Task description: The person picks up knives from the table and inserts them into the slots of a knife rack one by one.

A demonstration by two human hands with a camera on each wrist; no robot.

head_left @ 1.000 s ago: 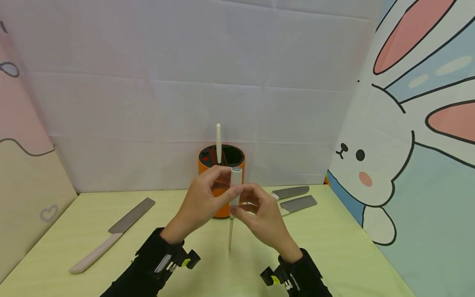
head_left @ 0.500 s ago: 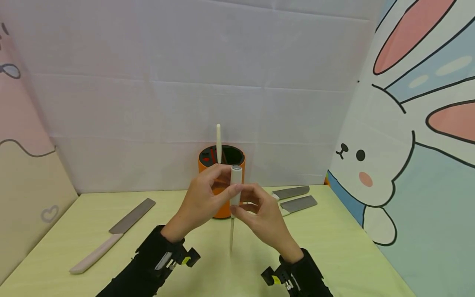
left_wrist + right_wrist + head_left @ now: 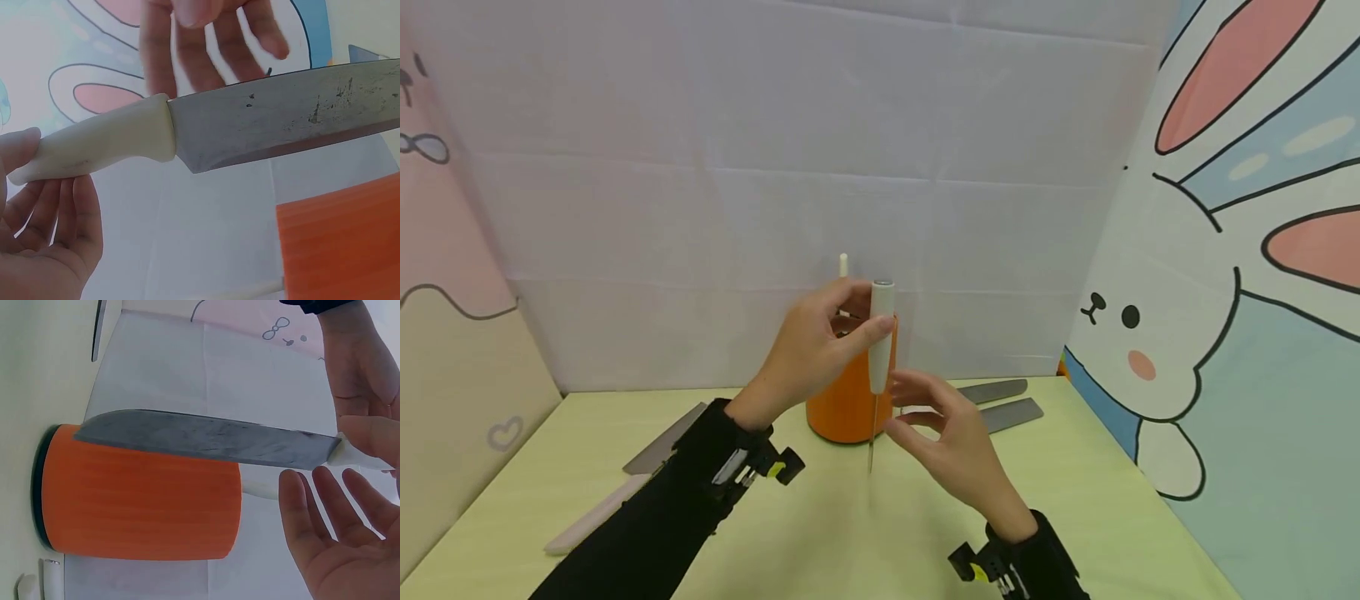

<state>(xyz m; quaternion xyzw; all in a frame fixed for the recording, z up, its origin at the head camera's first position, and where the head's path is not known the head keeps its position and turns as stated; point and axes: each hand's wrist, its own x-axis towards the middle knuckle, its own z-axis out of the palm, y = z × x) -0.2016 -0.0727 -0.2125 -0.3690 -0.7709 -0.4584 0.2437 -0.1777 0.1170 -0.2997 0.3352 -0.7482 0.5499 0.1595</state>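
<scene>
A kitchen knife (image 3: pixel 275 115) with a pale handle hangs point down in front of the orange knife block. My left hand (image 3: pixel 812 346) pinches the upper part of its handle (image 3: pixel 882 350) between thumb and fingers. My right hand (image 3: pixel 951 442) is just to the right of the knife, its fingers loosely bent and holding nothing. In the right wrist view, the right fingertips (image 3: pixel 322 478) lie near where blade and handle meet. The orange block (image 3: pixel 842 400) stands behind the knife, largely covered by my left hand in the head view. A pale handle (image 3: pixel 843 265) sticks up from its top.
On the table's left lies a cleaver-like knife (image 3: pixel 658 450), partly hidden by my left sleeve. Two more knives lie at the back right, the nearer blade (image 3: pixel 1013 413) and the farther blade (image 3: pixel 996 390). A white cloth wall (image 3: pixel 760 225) closes off the back.
My left hand has raised the knife and moved it a little toward the block. My right hand has released the handle and shifted slightly right and down.
</scene>
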